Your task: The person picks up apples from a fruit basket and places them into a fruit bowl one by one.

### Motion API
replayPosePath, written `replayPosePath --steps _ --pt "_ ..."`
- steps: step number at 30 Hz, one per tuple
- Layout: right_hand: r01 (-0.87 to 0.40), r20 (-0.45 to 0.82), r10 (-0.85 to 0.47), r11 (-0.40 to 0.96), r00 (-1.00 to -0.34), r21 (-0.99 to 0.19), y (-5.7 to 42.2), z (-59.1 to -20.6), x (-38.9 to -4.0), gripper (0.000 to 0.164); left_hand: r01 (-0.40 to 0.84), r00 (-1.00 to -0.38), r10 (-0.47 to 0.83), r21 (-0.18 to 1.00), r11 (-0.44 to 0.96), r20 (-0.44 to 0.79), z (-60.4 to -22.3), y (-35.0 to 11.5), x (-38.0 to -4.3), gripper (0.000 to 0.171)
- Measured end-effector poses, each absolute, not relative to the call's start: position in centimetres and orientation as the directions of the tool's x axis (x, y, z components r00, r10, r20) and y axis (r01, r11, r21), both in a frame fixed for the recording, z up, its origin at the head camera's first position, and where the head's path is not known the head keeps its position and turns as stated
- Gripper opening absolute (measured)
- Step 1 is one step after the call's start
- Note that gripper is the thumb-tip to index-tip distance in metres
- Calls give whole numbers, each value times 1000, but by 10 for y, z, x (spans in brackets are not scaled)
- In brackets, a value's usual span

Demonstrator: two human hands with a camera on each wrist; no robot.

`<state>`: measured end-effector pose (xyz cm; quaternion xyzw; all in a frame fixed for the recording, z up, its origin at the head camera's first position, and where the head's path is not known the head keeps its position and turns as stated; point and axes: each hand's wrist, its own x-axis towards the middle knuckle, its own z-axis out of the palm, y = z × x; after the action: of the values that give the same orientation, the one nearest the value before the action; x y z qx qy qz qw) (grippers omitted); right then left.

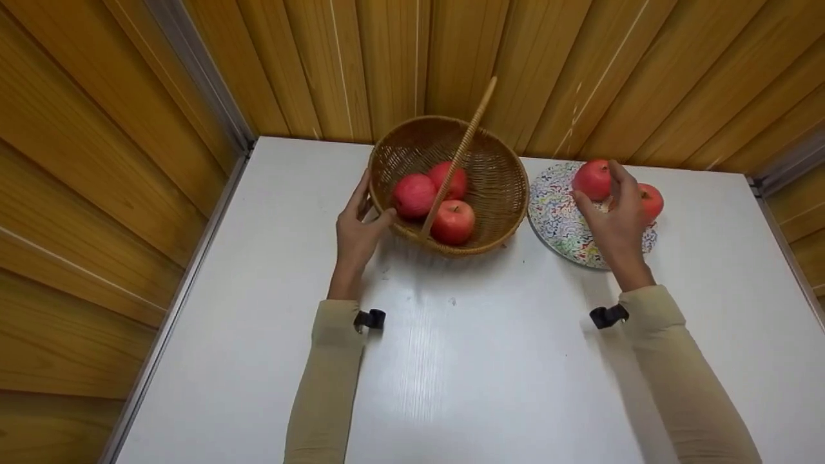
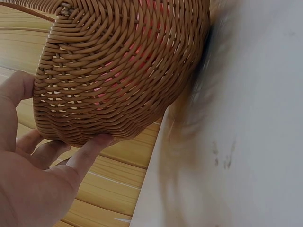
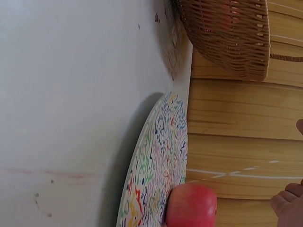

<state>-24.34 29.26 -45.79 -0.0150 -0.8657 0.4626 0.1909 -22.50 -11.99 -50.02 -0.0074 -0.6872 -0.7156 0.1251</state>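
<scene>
My left hand (image 1: 356,235) holds the near left side of a round wicker basket (image 1: 503,219), thumb at the rim and fingers against the outside weave, as the left wrist view also shows. Inside the basket lie three red apples (image 1: 454,222), with the arched handle crossing over them. Over a plate with a colourful squiggle pattern (image 1: 557,219), my right hand (image 1: 619,222) is spread with thumb and forefinger apart, overlapping a red apple (image 1: 591,180) in the head view. The right wrist view shows an apple (image 3: 191,205) on the plate, apart from the fingers. Another apple (image 1: 651,201) is partly hidden behind that hand.
Basket and plate stand side by side along the back edge of a white table (image 1: 477,361). Behind it rises a wood-panelled wall (image 1: 393,64), with more panelling at both sides. Each sleeve cuff carries a small black camera (image 1: 369,320).
</scene>
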Motion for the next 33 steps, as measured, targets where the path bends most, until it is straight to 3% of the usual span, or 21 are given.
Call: replayPosePath --steps 5,11,33 --pt "-178 325 169 568 -931 -804 274 -459 -243 78 172 -971 -173 985 -32 164 -498 -121 -225 79" --pt "-298 397 96 508 -913 -808 251 -466 -246 75 134 -975 -178 991 -6 131 -495 -120 -224 80" --pt "-501 513 -71 368 -855 -784 180 -465 -248 64 175 -970 -174 985 -1 172 -498 -119 -224 82"
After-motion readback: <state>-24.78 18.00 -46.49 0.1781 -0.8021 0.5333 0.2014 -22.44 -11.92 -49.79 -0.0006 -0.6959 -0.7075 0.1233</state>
